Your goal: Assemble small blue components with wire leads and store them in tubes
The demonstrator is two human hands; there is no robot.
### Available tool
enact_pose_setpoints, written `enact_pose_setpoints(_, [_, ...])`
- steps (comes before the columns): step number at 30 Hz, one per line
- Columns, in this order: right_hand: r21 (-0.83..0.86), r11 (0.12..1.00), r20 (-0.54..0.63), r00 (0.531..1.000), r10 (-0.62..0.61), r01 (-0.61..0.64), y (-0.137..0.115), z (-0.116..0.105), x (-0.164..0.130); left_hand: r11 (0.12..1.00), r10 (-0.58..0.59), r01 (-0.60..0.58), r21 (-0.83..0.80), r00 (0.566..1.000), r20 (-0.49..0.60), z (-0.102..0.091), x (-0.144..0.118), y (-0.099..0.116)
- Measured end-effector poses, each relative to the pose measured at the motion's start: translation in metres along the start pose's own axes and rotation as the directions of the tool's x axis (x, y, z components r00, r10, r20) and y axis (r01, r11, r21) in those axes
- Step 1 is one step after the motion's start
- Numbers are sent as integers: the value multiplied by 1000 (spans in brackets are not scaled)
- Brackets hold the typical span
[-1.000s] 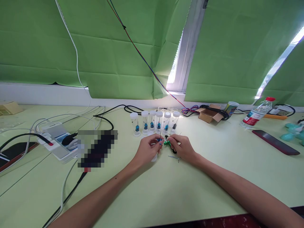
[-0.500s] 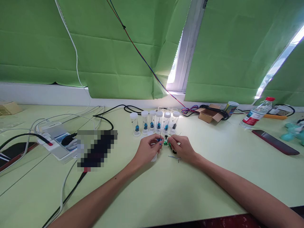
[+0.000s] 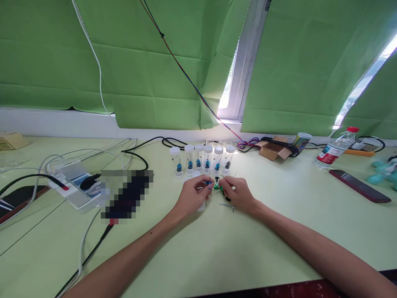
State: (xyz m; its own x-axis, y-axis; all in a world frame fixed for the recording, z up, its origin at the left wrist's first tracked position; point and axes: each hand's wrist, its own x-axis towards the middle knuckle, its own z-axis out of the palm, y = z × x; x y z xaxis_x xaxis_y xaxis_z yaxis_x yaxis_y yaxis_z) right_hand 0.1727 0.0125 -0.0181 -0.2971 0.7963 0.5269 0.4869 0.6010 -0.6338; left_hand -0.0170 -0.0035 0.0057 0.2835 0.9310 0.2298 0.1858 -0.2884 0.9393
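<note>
Just in front of the capped vials [image 3: 201,159], above the bench [image 3: 217,248], the left hand [image 3: 192,196] and right hand [image 3: 237,193] both pinch a tiny green-and-blue piece [image 3: 216,186]. It looks light, fragile, best gripped by its edges.

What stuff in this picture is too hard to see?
- Head view: the small green and blue piece is too tiny, half covered by the left hand and right hand.
- Head view: a pixelated patch hides something.
- Head view: the teal objects are cut by the right edge.
</note>
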Motion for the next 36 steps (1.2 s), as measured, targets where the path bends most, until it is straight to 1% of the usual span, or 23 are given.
enact_pose_setpoints(10, [-1,1000,-4,1000,-9,9,-1,0,-1,1000,-4,4,4,1000,5,-1,0,-3])
enact_pose_setpoints(19, [-4,1000,4,1000,-2,2,2,0,-1,1000,-4,4,-5,1000,-2,0,0,-1])
enact_pose_setpoints(28, [-1,1000,-3,1000,-4,4,-1,-1,-1,1000,-3,3,-7,1000,7,0,-1,-2])
enact_pose_setpoints(36, [-8,1000,-5,1000,-4,4,-1,-1,-1,1000,8,-8,-1,1000,-5,0,-1,1])
